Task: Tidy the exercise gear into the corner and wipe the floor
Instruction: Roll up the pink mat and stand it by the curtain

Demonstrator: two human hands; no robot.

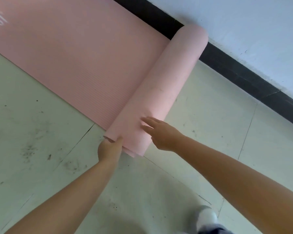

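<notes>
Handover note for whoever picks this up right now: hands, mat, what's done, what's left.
Left hand: grips the near end of the pink mat's roll.
Right hand: open, fingers flat on top of the roll.
Pink mat: partly rolled; the roll lies across it, far end at the black baseboard, and a long flat stretch runs off the frame's left.
Done: first part of the rolling.
Left: finish rolling, move the mat to the corner, wipe the floor, which has dark scuffs and specks. No cloth in view.
</notes>
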